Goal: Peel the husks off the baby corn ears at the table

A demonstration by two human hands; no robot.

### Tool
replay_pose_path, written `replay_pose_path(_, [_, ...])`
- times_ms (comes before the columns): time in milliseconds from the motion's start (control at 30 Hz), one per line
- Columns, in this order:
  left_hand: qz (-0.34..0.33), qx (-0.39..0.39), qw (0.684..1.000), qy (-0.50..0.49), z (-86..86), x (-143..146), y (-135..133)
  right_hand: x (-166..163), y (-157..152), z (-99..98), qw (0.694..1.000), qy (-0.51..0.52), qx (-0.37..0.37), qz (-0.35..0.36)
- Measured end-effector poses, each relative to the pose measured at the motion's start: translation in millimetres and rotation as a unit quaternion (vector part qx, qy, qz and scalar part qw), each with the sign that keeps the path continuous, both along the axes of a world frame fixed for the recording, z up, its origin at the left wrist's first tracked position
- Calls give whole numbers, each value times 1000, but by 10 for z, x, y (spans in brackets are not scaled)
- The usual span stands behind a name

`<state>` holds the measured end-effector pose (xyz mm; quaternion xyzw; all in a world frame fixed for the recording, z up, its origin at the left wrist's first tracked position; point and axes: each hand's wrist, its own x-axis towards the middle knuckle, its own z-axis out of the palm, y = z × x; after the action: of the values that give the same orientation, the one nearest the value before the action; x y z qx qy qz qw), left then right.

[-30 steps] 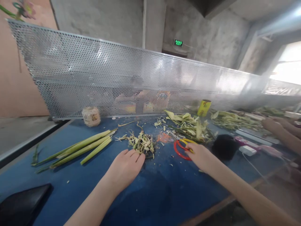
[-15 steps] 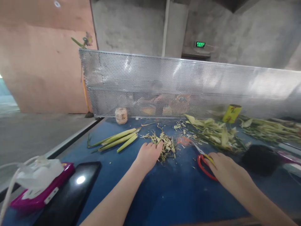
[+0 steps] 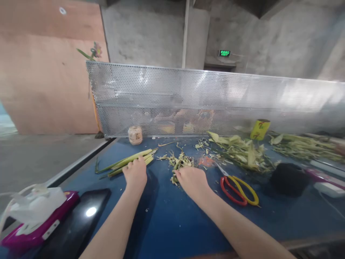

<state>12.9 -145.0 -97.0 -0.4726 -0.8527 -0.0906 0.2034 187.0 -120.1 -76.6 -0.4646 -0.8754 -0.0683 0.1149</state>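
My left hand lies over the bundle of pale green stalks at the left, its fingers curled round them. The hand covers part of their near side. At the pile of chopped plant trimmings in the middle, my right hand has its fingers curled into the near edge. Thumb and bent fingers meet the bits there, and the fingertips are partly hidden. To the right of this hand rest scissors with one red and one yellow handle, loose on the blue tabletop, blades towards the trimmings.
Leafy husks are heaped at the right, with a yellow can behind. A whitish jar stands before the perforated metal screen. Near left lie a black tablet and a magenta power strip; a black object sits right.
My right hand has let go of the scissors and moved left to the trimmings. My left hand has gone from the trimmings leftward onto the stalks. The view has shifted slightly.
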Motion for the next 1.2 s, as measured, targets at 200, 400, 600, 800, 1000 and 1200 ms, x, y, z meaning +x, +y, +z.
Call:
replay_pose_path(200, [-11, -56, 998, -18, -17, -90, 94, 222, 206, -92, 998, 42, -47, -27])
replay_pose_path(400, [-38, -39, 998, -11, 28, -58, 86, 241, 292, -78, 993, 80, -90, -18])
replay_pose_path(600, [-19, -29, 999, 6, 83, -93, 36, 270, 336, -111, 989, 97, -112, -13])
replay_pose_path(800, [-33, -7, 999, -13, 144, -45, -1, 292, 385, -109, 987, 103, -124, -14])
replay_pose_path(1000, [23, -47, 999, -5, 138, -16, -58, 291, 418, -143, 986, 103, -128, -5])
replay_pose_path(1200, [51, -55, 997, -10, 446, -287, 69, 246, 381, -167, 987, 96, -127, 10])
